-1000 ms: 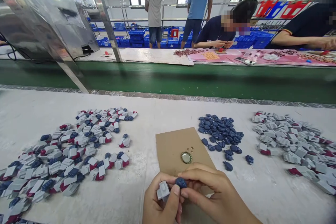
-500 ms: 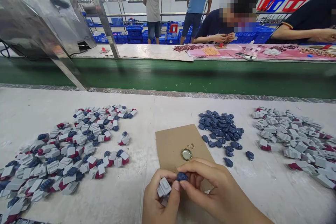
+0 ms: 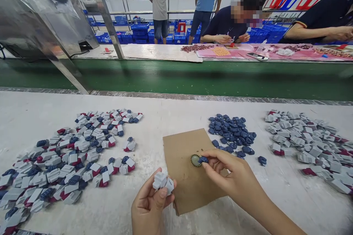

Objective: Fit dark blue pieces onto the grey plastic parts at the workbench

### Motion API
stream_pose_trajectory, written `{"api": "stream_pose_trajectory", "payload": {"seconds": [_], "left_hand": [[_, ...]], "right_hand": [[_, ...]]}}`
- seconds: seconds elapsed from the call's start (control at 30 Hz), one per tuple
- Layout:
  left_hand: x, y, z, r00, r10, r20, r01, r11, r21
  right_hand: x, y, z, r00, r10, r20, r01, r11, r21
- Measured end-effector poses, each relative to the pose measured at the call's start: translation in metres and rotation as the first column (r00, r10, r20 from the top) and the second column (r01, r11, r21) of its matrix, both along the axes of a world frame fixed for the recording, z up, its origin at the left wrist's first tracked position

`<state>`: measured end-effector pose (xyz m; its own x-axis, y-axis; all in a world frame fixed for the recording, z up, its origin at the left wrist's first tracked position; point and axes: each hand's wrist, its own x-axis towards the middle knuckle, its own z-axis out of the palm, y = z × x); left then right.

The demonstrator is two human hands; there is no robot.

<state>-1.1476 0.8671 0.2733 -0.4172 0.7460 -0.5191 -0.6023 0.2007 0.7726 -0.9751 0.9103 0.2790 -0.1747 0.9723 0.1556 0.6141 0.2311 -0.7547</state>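
With the left hand clasps a grey blocky lump and with the right hand pinches 1 blue piece at the bottle cap on the cardboard, near a blue heap on the desk

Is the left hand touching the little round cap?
Apart. The head view shows a wide patch of cardboard between the left hand and the cap.
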Motion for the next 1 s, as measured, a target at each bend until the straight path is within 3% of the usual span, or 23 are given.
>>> {"api": "stream_pose_trajectory", "payload": {"seconds": [0.17, 0.33, 0.63, 0.8, 0.9, 1.0], "left_hand": [[0.003, -0.003, -0.004, 0.997, 0.071, -0.013, -0.070, 0.997, 0.036], [0.006, -0.005, -0.008, 0.999, 0.018, -0.040, -0.016, 0.999, 0.050], [0.008, -0.008, -0.012, 0.999, -0.034, -0.014, 0.034, 0.999, 0.039], [0.011, -0.008, -0.011, 0.999, -0.042, -0.008, 0.043, 0.999, 0.033], [0.012, -0.009, -0.010, 0.998, -0.068, -0.014, 0.068, 0.996, 0.051], [0.013, -0.009, -0.007, 0.995, -0.095, -0.020, 0.096, 0.994, 0.060]], "right_hand": [[0.002, 0.001, -0.010, 0.992, -0.017, 0.129, -0.005, 0.987, 0.163], [0.004, 0.001, -0.017, 0.960, 0.087, 0.266, -0.159, 0.953, 0.259], [0.002, 0.006, -0.033, 0.938, 0.081, 0.336, -0.187, 0.936, 0.298], [0.004, 0.004, -0.021, 0.970, 0.047, 0.239, -0.127, 0.935, 0.330], [-0.003, -0.002, 0.001, 1.000, 0.015, 0.012, -0.017, 0.972, 0.236], [-0.014, -0.011, 0.022, 0.981, 0.046, -0.187, -0.021, 0.991, 0.131]]}}
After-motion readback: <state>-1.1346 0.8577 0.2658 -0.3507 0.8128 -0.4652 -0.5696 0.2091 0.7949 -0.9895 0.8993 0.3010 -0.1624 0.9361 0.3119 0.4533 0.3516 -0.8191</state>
